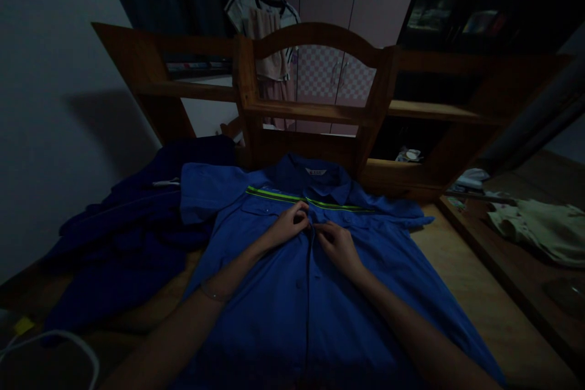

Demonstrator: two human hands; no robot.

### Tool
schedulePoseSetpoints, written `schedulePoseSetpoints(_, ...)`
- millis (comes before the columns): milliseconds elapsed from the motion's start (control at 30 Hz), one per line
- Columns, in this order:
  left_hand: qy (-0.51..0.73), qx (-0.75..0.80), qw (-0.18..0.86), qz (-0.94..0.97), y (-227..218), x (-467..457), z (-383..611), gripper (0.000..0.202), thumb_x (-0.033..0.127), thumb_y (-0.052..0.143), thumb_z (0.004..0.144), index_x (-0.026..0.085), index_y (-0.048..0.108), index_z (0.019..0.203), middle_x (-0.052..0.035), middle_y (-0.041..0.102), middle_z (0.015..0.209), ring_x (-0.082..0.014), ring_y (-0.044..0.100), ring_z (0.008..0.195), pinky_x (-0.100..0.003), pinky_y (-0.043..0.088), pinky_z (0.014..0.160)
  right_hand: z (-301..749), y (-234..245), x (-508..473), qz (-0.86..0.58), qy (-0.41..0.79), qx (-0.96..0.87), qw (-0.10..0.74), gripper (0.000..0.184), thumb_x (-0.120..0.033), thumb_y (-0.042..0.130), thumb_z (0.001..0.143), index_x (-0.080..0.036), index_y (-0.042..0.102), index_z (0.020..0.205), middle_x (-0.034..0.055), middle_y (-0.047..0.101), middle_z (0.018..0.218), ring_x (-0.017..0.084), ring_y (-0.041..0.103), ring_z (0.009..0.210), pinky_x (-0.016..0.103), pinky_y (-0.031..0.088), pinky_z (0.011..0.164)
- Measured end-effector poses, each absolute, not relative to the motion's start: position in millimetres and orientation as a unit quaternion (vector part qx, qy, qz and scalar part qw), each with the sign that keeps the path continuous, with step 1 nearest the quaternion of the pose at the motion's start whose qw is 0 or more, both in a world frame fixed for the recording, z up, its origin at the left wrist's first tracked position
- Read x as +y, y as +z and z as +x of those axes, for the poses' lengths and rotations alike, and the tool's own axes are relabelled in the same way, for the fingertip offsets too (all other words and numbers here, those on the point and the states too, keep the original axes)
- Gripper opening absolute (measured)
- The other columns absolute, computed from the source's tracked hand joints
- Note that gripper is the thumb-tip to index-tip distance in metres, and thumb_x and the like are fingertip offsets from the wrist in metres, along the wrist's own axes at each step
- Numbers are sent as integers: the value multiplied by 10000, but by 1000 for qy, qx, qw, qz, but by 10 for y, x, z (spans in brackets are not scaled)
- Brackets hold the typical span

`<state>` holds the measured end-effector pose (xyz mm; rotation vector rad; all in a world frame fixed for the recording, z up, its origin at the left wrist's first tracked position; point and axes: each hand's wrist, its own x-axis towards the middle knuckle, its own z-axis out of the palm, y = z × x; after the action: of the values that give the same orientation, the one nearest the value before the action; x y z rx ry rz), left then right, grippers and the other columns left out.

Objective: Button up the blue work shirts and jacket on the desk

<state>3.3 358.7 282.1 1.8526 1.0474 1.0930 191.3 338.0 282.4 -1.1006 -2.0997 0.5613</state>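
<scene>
A blue short-sleeved work shirt point(269, 317) lies front up on the wooden surface, its collar away from me. Yellow-green stripes cross its chest, and lower down a button point(299, 284) shows beside the front opening. My left hand point(289, 223) pinches the placket just below the stripes, thumb and forefinger together. Close beside it, my right hand point(337, 247) has its fingertips closed on the other edge of the opening. Whether a button sits between the fingers is too small and dark to tell.
Dark blue clothing point(137, 225) is heaped on the left. Behind the shirt stands a wooden shelf unit point(315, 113). A pale cloth point(542, 228) lies at the right, and a white cable point(68, 335) curls at the lower left. Clothes point(267, 30) hang behind the shelf.
</scene>
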Motion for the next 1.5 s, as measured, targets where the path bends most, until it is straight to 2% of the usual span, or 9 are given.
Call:
schedulePoseSetpoints(100, 390, 424, 292, 763, 2896, 3569, -65, 174, 239, 500, 848, 204, 552, 1010, -8, 637, 840, -147, 596, 763, -245, 430, 702, 1926, 2807, 3412, -430, 246, -790, 362, 272, -206, 487, 862, -205, 692, 1041, 32, 643, 805, 146, 565, 658, 234, 405, 595)
schedulePoseSetpoints(200, 302, 418, 225, 827, 2945, 3564, -215, 122, 277, 578, 810, 212, 610, 908, -13, 617, 850, -164, 557, 783, -259, 402, 725, 1951, 2781, 3455, -444, 284, -771, 356, 249, -257, 531, 848, -199, 689, 1031, 13, 637, 734, 137, 537, 600, 222, 389, 544)
schedulePoseSetpoints(433, 243, 407, 251, 844, 2876, 3611, -347, 219, 347, 651, 765, 200, 624, 925, -26, 590, 918, -176, 525, 851, -260, 396, 764, 1966, 2722, 3523, -442, 371, -729, 367, 265, -317, 569, 829, -185, 676, 1032, 18, 663, 786, 139, 567, 633, 213, 417, 548)
schedulePoseSetpoints(600, 216, 422, 228, 850, 2910, 3550, -284, 226, 375, 473, 894, 210, 576, 1010, -39, 571, 996, -187, 511, 931, -307, 384, 851, 1952, 2732, 3499, -439, 388, -719, 374, 266, -343, 577, 833, -181, 679, 1018, 13, 655, 746, 114, 524, 550, 198, 368, 477)
schedulePoseSetpoints(667, 204, 419, 213, 859, 2930, 3516, -253, 205, 365, 472, 896, 212, 568, 994, -40, 567, 989, -191, 510, 926, -320, 380, 861, 1954, 2727, 3497, -440, 382, -720, 377, 253, -333, 583, 830, -184, 681, 1009, 6, 645, 723, 105, 504, 523, 196, 351, 462)
schedulePoseSetpoints(1000, 218, 400, 186, 870, 2901, 3490, -206, 110, 257, 520, 851, 191, 587, 907, -48, 562, 921, -193, 519, 896, -300, 395, 825, 1956, 2714, 3488, -425, 323, -752, 387, 179, -267, 598, 823, -201, 704, 952, 18, 659, 831, 140, 576, 694, 230, 429, 620)
schedulePoseSetpoints(1233, 285, 396, 253, 835, 2910, 3501, -95, 151, 136, 473, 803, 165, 607, 868, -35, 595, 842, -159, 535, 757, -247, 395, 692, 1948, 2772, 3442, -405, 321, -758, 397, 184, -259, 576, 847, -216, 709, 966, 21, 672, 887, 152, 609, 764, 243, 450, 684)
schedulePoseSetpoints(1367, 305, 407, 290, 811, 2944, 3475, -71, 186, 161, 464, 806, 157, 632, 885, -24, 616, 789, -151, 539, 696, -229, 383, 629, 1948, 2778, 3451, -413, 335, -749, 394, 173, -268, 583, 839, -203, 706, 941, 28, 681, 866, 157, 617, 740, 235, 455, 645)
schedulePoseSetpoints(1500, 287, 419, 309, 804, 2957, 3466, -95, 164, 176, 487, 792, 145, 646, 821, -10, 606, 710, -137, 530, 640, -210, 363, 576, 1944, 2769, 3468, -414, 390, -734, 370, 191, -322, 583, 841, -172, 688, 898, 26, 669, 744, 144, 605, 634, 220, 444, 562)
